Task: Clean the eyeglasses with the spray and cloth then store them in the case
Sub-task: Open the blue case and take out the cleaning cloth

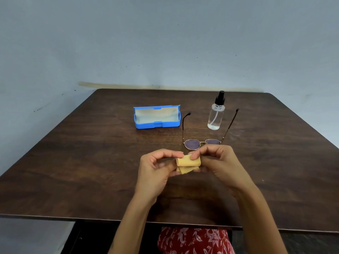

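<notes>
- Pinching a folded tan cloth (188, 162), left hand (156, 165) and right hand (218, 162) grip it together.
- Eyeglasses (201, 143) lie unfolded mid-table (91, 162), lenses tinted purplish.

The right hand (218, 162) covers the lower rim of the right lens of the thin metal-framed eyeglasses (192, 144), and its fingers hide one end of the folded yellow microfibre cloth (188, 162). The left hand (156, 165) hides the cloth's other end, so how each grip closes behind the fabric cannot be told. Both forearms run off the bottom edge. The dark brown wooden worktop (91, 162) is cut off at left and right. The red floral fabric (194, 241) below is cropped.
</notes>
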### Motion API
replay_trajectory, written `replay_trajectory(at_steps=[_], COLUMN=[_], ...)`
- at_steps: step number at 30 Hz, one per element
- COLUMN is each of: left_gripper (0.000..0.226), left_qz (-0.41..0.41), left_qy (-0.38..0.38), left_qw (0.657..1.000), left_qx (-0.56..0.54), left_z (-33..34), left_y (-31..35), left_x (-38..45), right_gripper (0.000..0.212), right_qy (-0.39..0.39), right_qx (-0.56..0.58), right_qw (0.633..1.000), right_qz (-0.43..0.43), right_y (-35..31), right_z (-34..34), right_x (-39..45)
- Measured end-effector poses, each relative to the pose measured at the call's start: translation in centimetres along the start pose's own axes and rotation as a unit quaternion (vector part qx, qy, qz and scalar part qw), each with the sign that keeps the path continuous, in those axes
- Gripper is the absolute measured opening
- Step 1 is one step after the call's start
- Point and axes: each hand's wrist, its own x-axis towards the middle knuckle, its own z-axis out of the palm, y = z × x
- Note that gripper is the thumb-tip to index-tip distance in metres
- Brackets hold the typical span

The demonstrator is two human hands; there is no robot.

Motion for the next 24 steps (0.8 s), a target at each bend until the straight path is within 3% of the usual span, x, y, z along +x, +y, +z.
replay_trajectory(at_steps=[6, 8, 11, 15, 20, 24], left_gripper=[0.011, 0.01, 0.007, 0.017, 0.016, 0.023], left_qz=[-0.065, -0.072, -0.023, 0.065, 0.115, 0.103], left_qy=[0.018, 0.041, 0.064, 0.048, 0.034, 0.006], left_qw=[0.997, 0.996, 0.992, 0.951, 0.902, 0.858], left_qx=[-0.037, -0.022, 0.107, 0.299, 0.415, 0.504], left_z=[-0.5, -0.6, -0.9, -1.2, -0.8, -0.6], left_y=[-0.1, -0.4, -1.2, -1.9, -2.5, -2.4], left_x=[0.2, 0.2, 0.1, -0.3, -0.5, -0.7], right_gripper=[0.027, 0.014, 0.009, 0.017, 0.013, 0.014], right_qy=[-0.01, -0.002, -0.005, -0.002, 0.006, 0.01], right_qx=[0.045, -0.022, -0.145, -0.233, -0.304, -0.339], right_qw=[0.997, 0.999, 0.989, 0.972, 0.952, 0.94], right_qz=[0.067, 0.047, 0.027, 0.027, 0.032, 0.037], right_y=[0.0, 0.5, 1.4, 1.9, 1.8, 2.2], right_z=[0.6, 0.6, 0.9, 1.5, 2.0, 2.1], right_x=[0.1, 0.0, -0.1, 0.0, -0.1, 0.0])
